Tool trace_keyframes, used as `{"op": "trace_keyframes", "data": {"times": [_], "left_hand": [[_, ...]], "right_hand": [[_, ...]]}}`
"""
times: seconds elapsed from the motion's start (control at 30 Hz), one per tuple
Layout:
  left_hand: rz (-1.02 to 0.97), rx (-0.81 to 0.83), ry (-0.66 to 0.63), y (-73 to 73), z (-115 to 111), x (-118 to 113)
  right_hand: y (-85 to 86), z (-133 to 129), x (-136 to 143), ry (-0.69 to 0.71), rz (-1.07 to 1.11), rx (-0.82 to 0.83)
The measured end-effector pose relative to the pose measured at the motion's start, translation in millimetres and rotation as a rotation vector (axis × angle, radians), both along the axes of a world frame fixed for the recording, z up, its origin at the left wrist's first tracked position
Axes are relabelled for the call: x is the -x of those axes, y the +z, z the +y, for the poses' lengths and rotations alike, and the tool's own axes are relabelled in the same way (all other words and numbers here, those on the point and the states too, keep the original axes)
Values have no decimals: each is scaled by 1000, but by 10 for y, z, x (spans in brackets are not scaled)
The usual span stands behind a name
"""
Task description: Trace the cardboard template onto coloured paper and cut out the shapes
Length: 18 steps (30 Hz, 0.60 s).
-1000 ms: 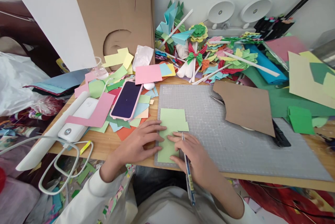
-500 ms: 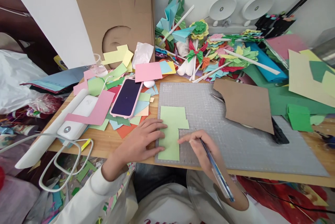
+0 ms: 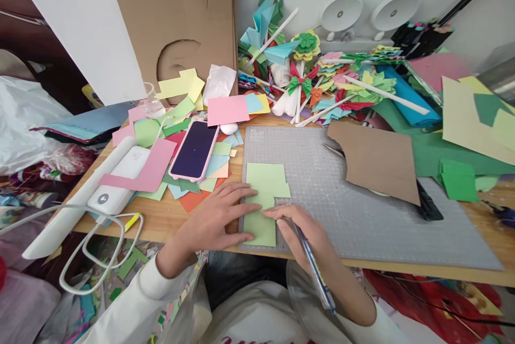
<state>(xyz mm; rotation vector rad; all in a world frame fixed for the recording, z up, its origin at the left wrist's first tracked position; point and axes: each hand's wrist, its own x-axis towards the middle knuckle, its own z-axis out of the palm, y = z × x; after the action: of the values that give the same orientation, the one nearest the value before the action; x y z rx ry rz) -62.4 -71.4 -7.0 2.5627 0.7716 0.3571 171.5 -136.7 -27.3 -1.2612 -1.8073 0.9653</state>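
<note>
A light green paper, with a stepped right edge, lies flat on the grey cutting mat close to its front left corner. My left hand rests with fingers spread over the paper's left side. A slim blue-and-clear pen is tucked in my right hand, its end pointing back toward my body. The fingertips of that hand touch the paper's right part. Further right on the mat is a brown cardboard piece, partly covering a pointed metal tip and a black tool.
A phone lies on coloured paper scraps at left, beside a white power bank with a looped cable. Folded paper flowers with white sticks crowd the back. Cardboard sheets lean against the wall. Green papers lie at right.
My right hand has moved left, its fingertips going from the paper's right edge onto its surface. The pen has shifted left with it. My left hand has stayed almost still.
</note>
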Motion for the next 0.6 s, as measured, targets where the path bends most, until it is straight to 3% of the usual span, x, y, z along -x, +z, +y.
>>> {"op": "trace_keyframes", "data": {"times": [0.6], "left_hand": [[30, 23, 6, -14, 1, 3]], "right_hand": [[12, 26, 8, 39, -38, -59]]}}
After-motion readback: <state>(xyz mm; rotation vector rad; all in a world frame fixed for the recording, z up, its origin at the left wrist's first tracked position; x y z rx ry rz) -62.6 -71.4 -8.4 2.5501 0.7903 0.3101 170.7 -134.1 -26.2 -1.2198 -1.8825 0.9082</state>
